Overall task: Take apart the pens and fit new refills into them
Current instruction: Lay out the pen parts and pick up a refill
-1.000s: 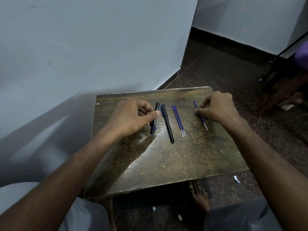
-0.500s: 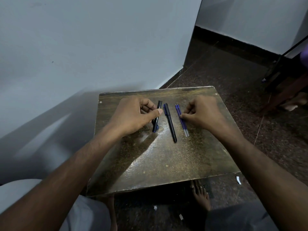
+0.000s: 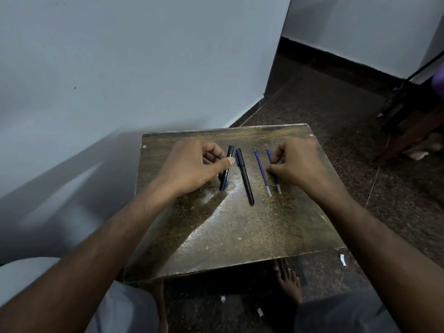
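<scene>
Left hand (image 3: 192, 164): fingers curled, thumb laid across a short black pen barrel (image 3: 226, 168), which it grips; the barrel lies on the table, its blue-tipped near end pointing to about 6 o'clock, its far end to 12.

Right hand (image 3: 296, 162): fingers curled inward, fingertips (image 3: 270, 168) pinching a blue refill (image 3: 274, 170) against the tabletop; the refill runs from 12 to 6 o'clock, its clear tip at the near end, its middle hidden under the fingers.

Black capped pen (image 3: 244, 179): whole, lying free on the table just to the 3 o'clock side of the gripped barrel, parallel to it, untouched by either hand.

Second blue refill (image 3: 263, 173): lying free between the capped pen and the pinched refill, near the latter but apart from it, same 12-to-6 alignment.

Table (image 3: 240, 236): small, dark, worn and glossy top; all four items sit in its far half, toward 12 o'clock.

Surroundings: pale wall (image 3: 120, 68) from 9 to 12 o'clock; dark speckled floor (image 3: 336, 104) toward 1 to 3 o'clock; a bare foot (image 3: 288, 282) under the table's near edge at about 5 o'clock; small white paper scraps (image 3: 343, 260) on the floor near it.
</scene>
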`<state>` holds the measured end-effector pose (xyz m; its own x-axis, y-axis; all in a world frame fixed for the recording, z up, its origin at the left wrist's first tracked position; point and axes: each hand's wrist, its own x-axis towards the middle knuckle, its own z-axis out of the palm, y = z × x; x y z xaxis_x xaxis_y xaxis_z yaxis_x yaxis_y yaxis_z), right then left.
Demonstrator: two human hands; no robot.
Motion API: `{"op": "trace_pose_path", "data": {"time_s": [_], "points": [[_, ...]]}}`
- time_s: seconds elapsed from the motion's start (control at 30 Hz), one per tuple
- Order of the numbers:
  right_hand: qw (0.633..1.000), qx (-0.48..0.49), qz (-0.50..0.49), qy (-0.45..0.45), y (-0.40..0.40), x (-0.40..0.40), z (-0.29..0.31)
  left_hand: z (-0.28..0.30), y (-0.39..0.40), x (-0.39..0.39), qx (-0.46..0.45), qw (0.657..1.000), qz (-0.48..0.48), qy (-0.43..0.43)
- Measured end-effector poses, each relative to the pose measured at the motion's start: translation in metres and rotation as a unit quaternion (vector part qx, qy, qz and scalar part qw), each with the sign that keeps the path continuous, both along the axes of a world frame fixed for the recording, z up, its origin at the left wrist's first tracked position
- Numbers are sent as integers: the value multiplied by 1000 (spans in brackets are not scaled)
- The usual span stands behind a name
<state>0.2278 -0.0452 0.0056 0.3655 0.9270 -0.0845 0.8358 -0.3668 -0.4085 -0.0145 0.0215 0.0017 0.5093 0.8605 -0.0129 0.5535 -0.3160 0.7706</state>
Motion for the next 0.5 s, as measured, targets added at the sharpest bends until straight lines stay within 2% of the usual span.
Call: {"op": "trace_pose_path", "data": {"time_s": [0.33,0.5], "points": [[999,-21,-50,5,5,-13,2,2,-4,1,1,1000,-1,0],[998,-42,-43,-8,5,-16,5,4,-5,1,1,1000,3,0]]}}
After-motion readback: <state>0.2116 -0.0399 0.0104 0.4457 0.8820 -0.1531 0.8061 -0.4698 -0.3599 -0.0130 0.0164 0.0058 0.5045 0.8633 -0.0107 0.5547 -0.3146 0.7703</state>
